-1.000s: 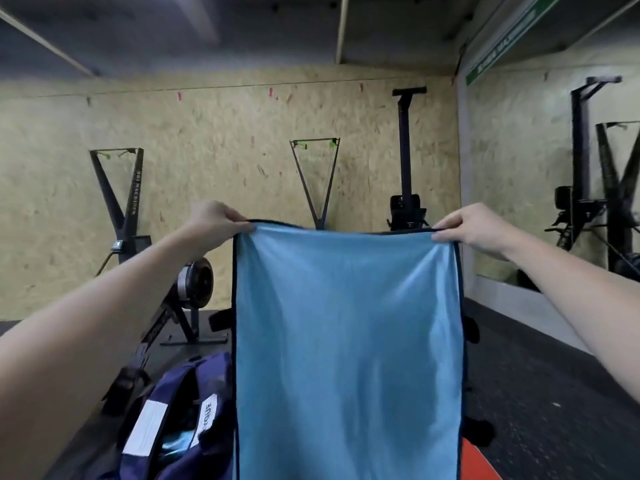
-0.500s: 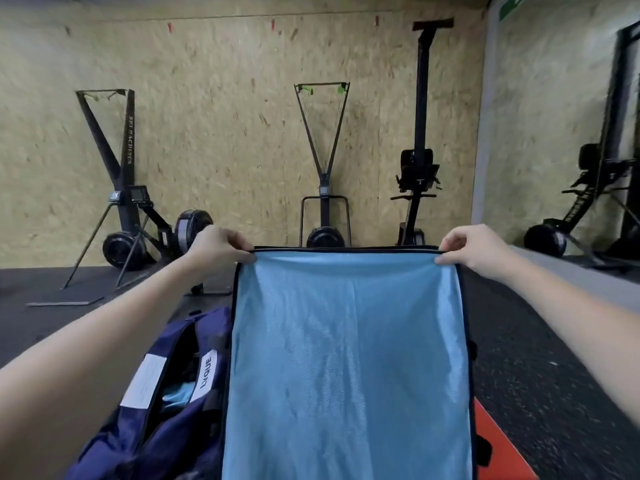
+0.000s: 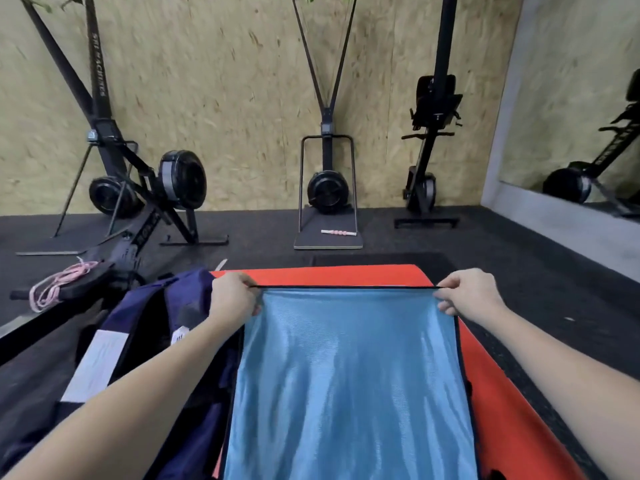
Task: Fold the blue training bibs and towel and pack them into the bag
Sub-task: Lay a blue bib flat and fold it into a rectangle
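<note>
**Lettering we can read**

We find only one legible marking. White capitals run lengthwise along the slanted black beam of the ski machine (image 3: 98,69) standing at the left of the wall; they are smeared, and we make them out as "SKI MACHINES", though the last letters are unsure. On the navy bag (image 3: 162,327) we see a white patch (image 3: 95,365) that shows no print, and a small white tag (image 3: 180,336) with dark strokes too blurred to read. The monitors on the machines show nothing we can read.
</note>
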`<state>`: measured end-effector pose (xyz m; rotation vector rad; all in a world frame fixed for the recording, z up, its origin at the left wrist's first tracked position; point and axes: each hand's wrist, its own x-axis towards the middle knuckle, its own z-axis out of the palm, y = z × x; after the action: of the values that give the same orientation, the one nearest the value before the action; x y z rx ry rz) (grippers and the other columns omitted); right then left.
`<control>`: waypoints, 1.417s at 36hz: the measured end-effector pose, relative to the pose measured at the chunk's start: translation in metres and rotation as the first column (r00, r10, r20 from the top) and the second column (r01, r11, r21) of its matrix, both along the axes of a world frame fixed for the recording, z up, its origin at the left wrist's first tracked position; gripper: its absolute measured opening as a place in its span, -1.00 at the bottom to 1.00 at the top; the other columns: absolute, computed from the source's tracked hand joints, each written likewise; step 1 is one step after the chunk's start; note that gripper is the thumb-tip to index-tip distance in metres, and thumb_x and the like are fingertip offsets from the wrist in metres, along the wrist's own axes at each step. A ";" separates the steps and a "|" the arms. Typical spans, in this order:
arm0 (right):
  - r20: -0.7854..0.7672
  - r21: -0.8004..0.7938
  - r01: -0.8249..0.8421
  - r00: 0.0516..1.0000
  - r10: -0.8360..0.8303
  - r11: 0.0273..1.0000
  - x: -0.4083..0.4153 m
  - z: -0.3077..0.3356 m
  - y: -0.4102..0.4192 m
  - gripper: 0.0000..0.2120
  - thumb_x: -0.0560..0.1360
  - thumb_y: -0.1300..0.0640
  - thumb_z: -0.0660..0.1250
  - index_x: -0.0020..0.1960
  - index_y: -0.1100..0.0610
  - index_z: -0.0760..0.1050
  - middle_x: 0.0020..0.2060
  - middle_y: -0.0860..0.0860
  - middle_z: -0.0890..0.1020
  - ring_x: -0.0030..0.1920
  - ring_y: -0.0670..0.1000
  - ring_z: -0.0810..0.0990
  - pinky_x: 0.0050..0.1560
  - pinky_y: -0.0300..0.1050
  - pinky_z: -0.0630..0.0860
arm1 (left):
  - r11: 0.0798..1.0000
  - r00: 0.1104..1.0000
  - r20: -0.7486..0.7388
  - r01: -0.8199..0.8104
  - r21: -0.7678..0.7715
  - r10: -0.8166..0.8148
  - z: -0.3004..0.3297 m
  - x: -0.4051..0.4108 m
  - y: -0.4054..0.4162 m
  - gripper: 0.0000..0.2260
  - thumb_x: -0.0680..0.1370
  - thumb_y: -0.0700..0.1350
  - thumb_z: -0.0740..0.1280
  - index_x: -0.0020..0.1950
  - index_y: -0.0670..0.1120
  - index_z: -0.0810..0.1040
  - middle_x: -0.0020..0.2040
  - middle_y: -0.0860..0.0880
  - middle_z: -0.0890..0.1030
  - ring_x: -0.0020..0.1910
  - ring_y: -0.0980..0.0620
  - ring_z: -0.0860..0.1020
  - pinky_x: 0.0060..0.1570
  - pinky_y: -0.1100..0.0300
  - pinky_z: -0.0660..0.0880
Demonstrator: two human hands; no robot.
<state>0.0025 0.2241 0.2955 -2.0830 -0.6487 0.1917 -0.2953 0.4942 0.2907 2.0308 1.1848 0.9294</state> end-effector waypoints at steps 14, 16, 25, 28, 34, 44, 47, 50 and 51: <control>0.271 0.161 -0.002 0.962 -0.042 0.987 0.052 0.068 0.055 -0.95 0.52 0.17 0.43 -0.02 0.13 0.62 -0.13 0.00 0.61 -0.05 0.01 0.53 0.00 -0.18 0.35 | 0.953 0.999 0.001 0.036 0.301 -0.039 0.074 0.071 0.070 -0.87 0.51 -0.27 0.37 -0.13 -0.06 0.64 -0.10 -0.08 0.69 -0.03 -0.07 0.63 0.01 0.24 0.44; 0.316 0.213 -0.017 0.947 -0.052 0.977 0.055 0.096 0.057 -0.92 0.54 0.15 0.42 0.00 0.15 0.61 -0.12 0.00 0.61 -0.05 0.03 0.53 -0.03 -0.15 0.36 | 0.935 0.996 0.058 0.037 0.354 -0.061 0.108 0.071 0.069 -0.91 0.50 -0.28 0.38 -0.07 -0.16 0.68 -0.08 -0.11 0.70 -0.03 -0.04 0.64 -0.04 0.28 0.42; 0.411 0.463 -0.134 0.908 -0.078 0.876 0.028 0.198 0.024 -0.91 0.50 0.20 0.47 -0.03 0.15 0.58 0.03 0.11 0.69 -0.04 0.01 0.59 0.15 0.02 0.55 | 0.887 0.923 0.332 0.020 0.461 -0.194 0.221 0.029 0.030 -0.89 0.48 -0.24 0.47 -0.01 -0.18 0.66 -0.10 -0.05 0.69 -0.10 0.09 0.66 -0.10 0.36 0.56; 0.404 0.451 -0.164 0.914 -0.036 0.877 0.011 0.193 0.001 -0.87 0.47 0.21 0.51 -0.15 0.04 0.58 -0.01 0.11 0.70 0.02 0.14 0.66 0.21 0.14 0.55 | 0.880 0.936 0.296 0.029 0.474 -0.191 0.215 0.005 0.013 -0.88 0.47 -0.21 0.49 -0.01 -0.16 0.67 -0.11 -0.02 0.68 -0.12 0.13 0.64 -0.12 0.46 0.52; 0.349 0.222 -0.177 0.933 0.091 0.959 -0.031 0.130 -0.052 -0.88 0.39 0.21 0.57 -0.11 0.12 0.67 -0.12 0.07 0.71 -0.07 0.08 0.66 0.04 -0.04 0.57 | 0.885 0.975 0.155 0.071 0.460 -0.159 0.134 -0.043 -0.023 -0.92 0.43 -0.26 0.48 -0.11 -0.11 0.67 -0.15 0.00 0.70 -0.13 0.07 0.65 0.02 0.20 0.56; 0.221 -0.358 -0.238 0.918 0.329 0.903 -0.089 -0.025 -0.131 -0.79 0.32 0.21 0.57 -0.29 -0.09 0.66 -0.36 -0.17 0.67 -0.24 -0.19 0.60 -0.22 -0.37 0.42 | 0.911 0.910 -0.337 0.332 0.243 -0.241 -0.047 -0.120 -0.092 -0.74 0.37 -0.25 0.50 -0.32 0.08 0.51 -0.30 0.10 0.62 -0.28 0.11 0.53 -0.24 0.28 0.37; 0.166 -0.376 -0.247 0.930 0.327 0.893 -0.096 -0.044 -0.145 -0.80 0.33 0.22 0.55 -0.30 -0.08 0.64 -0.35 -0.15 0.69 -0.22 -0.12 0.64 -0.20 -0.31 0.46 | 0.919 0.898 -0.338 0.353 0.174 -0.281 -0.064 -0.130 -0.106 -0.72 0.41 -0.23 0.46 -0.28 0.10 0.44 -0.30 0.10 0.60 -0.29 0.18 0.52 -0.19 0.17 0.39; 0.166 -0.353 -0.225 0.940 0.297 0.908 -0.098 -0.047 -0.154 -0.81 0.33 0.22 0.56 -0.28 -0.06 0.63 -0.38 -0.11 0.67 -0.28 -0.12 0.58 -0.25 -0.31 0.44 | 0.916 0.897 -0.313 0.372 0.151 -0.312 -0.065 -0.133 -0.112 -0.78 0.42 -0.25 0.36 -0.22 0.08 0.46 -0.28 0.07 0.62 -0.25 0.12 0.57 -0.15 0.11 0.49; 0.174 -0.340 -0.214 0.943 0.285 0.916 -0.097 -0.046 -0.156 -0.81 0.34 0.22 0.55 -0.27 -0.05 0.63 -0.39 -0.10 0.66 -0.30 -0.12 0.56 -0.27 -0.34 0.42 | 0.914 0.900 -0.297 0.375 0.153 -0.319 -0.063 -0.132 -0.114 -0.81 0.42 -0.24 0.34 -0.20 0.07 0.48 -0.27 0.06 0.63 -0.25 0.12 0.57 -0.13 0.11 0.50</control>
<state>-0.0946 0.0686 0.2497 -2.3451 -1.0846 0.2243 -0.4275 0.3802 0.2281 2.4957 0.8315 0.6354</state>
